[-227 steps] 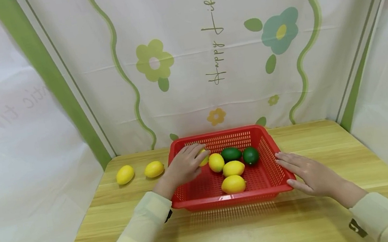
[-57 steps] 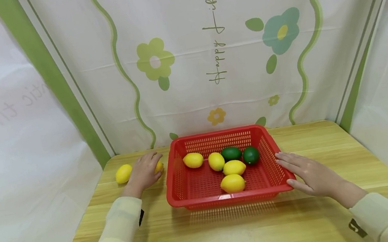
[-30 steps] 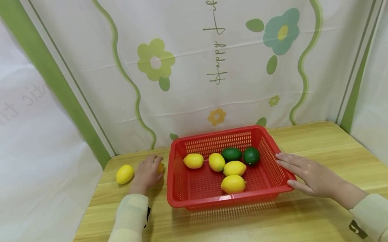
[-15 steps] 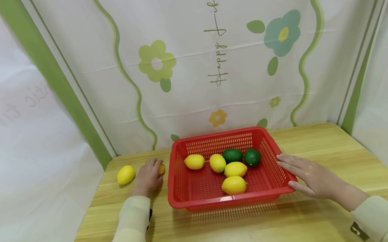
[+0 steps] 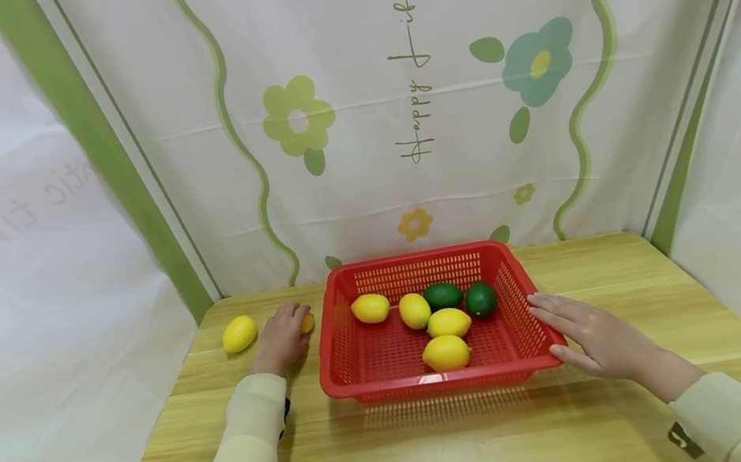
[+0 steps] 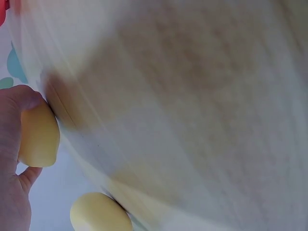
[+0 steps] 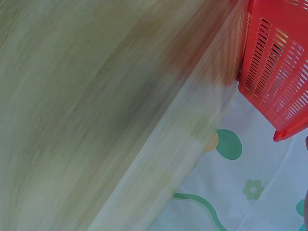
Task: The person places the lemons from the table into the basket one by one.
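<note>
My left hand [image 5: 282,338] holds a yellow lemon [image 5: 308,322] on the table, left of the red basket. In the left wrist view, fingers and thumb curl around that lemon [image 6: 39,137]. Another lemon [image 5: 239,334] lies farther left, apart from the hand. My right hand [image 5: 598,334] rests on the right rim of the red plastic basket [image 5: 436,378], its fingers fairly straight. Inside the basket sit several lemons, among them one at the back left [image 5: 371,308] and one near the front [image 5: 446,353]. Two dark green fruits [image 5: 443,296], avocado- or lime-like, lie at its back right.
The wooden table [image 5: 461,449] carries everything. A white curtain [image 5: 363,184] printed with flowers hangs right behind its far edge, and pale sheets stand at both sides. The basket [image 7: 276,62] shows its slotted wall in the right wrist view.
Since the earliest frame, my left hand has let go of a lemon at the basket's back left, moved left out of the basket and taken hold of another. My right hand has stayed put.
</note>
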The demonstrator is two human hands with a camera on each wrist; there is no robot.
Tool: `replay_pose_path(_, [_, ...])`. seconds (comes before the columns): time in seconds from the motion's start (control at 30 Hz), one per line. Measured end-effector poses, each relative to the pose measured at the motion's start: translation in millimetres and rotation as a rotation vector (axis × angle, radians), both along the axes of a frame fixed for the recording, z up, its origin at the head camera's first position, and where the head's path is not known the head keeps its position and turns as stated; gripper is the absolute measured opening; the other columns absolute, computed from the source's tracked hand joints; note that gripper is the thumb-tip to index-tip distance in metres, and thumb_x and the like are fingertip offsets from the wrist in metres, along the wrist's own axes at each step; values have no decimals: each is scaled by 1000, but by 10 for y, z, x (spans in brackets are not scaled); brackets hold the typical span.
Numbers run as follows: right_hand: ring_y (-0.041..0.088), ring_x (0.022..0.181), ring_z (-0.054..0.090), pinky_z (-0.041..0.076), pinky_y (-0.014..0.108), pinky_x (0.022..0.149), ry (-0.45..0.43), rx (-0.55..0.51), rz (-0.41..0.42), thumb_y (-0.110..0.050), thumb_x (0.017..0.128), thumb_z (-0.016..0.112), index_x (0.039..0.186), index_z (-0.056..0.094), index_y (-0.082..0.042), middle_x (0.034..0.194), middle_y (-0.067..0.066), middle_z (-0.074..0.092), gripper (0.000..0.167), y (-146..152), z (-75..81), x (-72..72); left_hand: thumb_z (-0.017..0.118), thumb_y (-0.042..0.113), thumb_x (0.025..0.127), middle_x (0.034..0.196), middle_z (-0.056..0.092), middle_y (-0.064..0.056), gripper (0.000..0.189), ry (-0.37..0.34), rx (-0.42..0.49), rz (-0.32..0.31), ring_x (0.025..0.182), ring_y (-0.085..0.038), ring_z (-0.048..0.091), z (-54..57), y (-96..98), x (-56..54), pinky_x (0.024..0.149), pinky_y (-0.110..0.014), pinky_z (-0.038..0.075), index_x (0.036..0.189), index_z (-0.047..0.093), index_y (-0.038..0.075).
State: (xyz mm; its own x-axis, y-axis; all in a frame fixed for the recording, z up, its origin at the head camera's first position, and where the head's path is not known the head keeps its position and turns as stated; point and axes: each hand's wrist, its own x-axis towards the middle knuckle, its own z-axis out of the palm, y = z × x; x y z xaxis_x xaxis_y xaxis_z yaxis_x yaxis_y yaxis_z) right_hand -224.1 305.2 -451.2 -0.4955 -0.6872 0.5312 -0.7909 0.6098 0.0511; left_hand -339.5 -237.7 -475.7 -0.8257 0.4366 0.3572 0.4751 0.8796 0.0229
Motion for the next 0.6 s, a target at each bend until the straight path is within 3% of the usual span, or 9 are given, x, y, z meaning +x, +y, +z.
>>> replay_pose_path(0.37, [35,127,48,14,20,114,-5,3,0,-45,99,48,135,53,3,142,17,49,60,-2,-16,-5,68,6,86,116,58,-23,35,41,11,-28,107,-39,56,-5,-4,14,86,-54,49,119,60,-2])
replay_pose_path(0.6, [35,125,48,14,20,114,-2,0,2,-43,99,50,135,54,4,141,18,49,59,-3,-5,-5,75,6,80,110,60,-24,41,140,26,-94,99,-40,58,-20,-33,-36,80,-54,52,117,61,-4])
